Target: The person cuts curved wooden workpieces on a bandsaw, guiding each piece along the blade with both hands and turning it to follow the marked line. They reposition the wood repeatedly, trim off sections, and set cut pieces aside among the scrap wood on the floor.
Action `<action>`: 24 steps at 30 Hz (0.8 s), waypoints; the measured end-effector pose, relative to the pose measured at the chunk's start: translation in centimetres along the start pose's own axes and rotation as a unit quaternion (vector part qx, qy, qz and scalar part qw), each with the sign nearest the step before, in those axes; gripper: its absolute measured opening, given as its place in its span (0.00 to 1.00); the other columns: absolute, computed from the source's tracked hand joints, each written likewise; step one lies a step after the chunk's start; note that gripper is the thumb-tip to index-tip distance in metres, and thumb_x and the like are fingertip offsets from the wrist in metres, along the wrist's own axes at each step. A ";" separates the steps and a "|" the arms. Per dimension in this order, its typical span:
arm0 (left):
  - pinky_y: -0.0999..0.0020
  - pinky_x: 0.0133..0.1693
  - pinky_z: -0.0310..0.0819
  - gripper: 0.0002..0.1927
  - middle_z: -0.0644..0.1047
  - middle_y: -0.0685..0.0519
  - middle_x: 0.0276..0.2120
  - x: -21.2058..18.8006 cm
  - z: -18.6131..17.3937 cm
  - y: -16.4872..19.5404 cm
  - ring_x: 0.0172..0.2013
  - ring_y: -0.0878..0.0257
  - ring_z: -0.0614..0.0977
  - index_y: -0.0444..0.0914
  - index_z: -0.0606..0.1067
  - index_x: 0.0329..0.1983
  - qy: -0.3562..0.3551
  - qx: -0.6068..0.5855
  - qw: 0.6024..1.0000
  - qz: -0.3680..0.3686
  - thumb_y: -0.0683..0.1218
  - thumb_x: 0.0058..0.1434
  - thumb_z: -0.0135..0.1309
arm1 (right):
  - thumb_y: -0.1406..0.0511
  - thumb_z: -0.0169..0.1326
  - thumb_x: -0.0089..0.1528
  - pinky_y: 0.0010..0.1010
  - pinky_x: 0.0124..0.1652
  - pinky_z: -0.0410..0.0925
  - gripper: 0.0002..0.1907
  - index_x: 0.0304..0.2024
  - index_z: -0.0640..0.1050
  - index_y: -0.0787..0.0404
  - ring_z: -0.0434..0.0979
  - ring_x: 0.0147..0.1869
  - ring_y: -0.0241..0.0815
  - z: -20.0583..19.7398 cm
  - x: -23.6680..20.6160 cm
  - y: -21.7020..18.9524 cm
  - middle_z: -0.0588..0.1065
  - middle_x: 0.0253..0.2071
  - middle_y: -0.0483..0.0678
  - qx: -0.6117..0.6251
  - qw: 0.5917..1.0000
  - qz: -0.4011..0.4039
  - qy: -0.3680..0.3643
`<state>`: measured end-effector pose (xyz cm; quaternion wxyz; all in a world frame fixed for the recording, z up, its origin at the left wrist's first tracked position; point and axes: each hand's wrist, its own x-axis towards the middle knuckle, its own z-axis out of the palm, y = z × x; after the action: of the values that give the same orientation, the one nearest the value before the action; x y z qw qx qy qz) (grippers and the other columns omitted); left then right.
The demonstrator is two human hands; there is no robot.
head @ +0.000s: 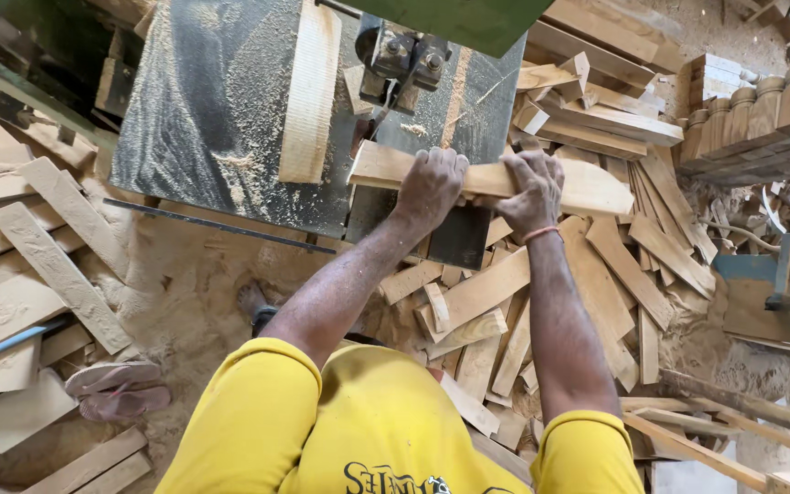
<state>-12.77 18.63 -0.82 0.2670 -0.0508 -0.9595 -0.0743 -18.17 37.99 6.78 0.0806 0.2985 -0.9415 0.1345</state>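
A pale wooden board lies across the near edge of the dark band-saw table, its left end close to the blade guide. My left hand presses down on the board's middle. Just to its right, my right hand grips the same board. A second curved wooden piece rests flat on the table to the left of the blade. Sawdust covers the table surface.
Several offcuts are heaped on the floor under and right of the table. Carved wooden planks lie at left, with a pair of sandals on the sawdust. Turned wooden posts are stacked at upper right.
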 end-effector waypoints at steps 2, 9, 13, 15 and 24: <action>0.68 0.37 0.68 0.07 0.73 0.56 0.26 0.7 0.2 -0.3 0.30 0.65 0.73 0.42 0.76 0.34 0.001 0.018 1.000 -0.005 0.45 0.58 0.63 | 0.42 0.76 0.41 0.48 0.70 0.58 0.40 0.50 0.82 0.51 0.72 0.61 0.45 0.1 1.1 0.4 0.75 0.51 0.45 0.010 0.999 -0.036 0.034; 0.68 0.37 0.71 0.08 0.74 0.54 0.28 1.8 -0.3 -0.9 0.32 0.64 0.75 0.39 0.76 0.36 0.003 0.026 1.000 -0.007 0.44 0.56 0.63 | 0.42 0.77 0.40 0.48 0.69 0.58 0.40 0.48 0.82 0.53 0.73 0.60 0.46 0.9 2.6 1.1 0.75 0.50 0.46 0.027 0.997 -0.058 0.052; 0.68 0.36 0.71 0.07 0.74 0.55 0.28 2.0 -0.5 -1.0 0.31 0.65 0.74 0.40 0.76 0.35 -0.003 0.025 1.000 -0.010 0.43 0.57 0.63 | 0.43 0.76 0.40 0.47 0.68 0.58 0.39 0.48 0.83 0.53 0.73 0.61 0.48 0.9 2.6 1.1 0.75 0.50 0.46 0.021 0.997 -0.051 0.056; 0.68 0.35 0.70 0.06 0.73 0.55 0.27 2.1 -0.5 -0.9 0.31 0.65 0.74 0.40 0.75 0.34 -0.012 0.024 1.000 -0.010 0.42 0.58 0.63 | 0.44 0.76 0.41 0.46 0.68 0.59 0.37 0.48 0.83 0.53 0.72 0.62 0.49 0.9 2.6 1.1 0.76 0.50 0.45 0.014 0.997 -0.054 0.060; 0.69 0.35 0.70 0.07 0.73 0.56 0.28 2.3 -1.0 -1.1 0.31 0.65 0.74 0.39 0.75 0.37 -0.021 0.044 0.999 0.010 0.43 0.58 0.61 | 0.47 0.75 0.43 0.48 0.70 0.56 0.35 0.48 0.83 0.53 0.72 0.63 0.47 1.1 2.4 1.2 0.76 0.52 0.44 0.021 0.996 -0.048 0.068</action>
<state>-14.43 17.48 1.10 0.2496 -0.0505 -0.9666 -0.0278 -20.95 37.33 6.04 0.1441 0.3349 -0.9155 0.1700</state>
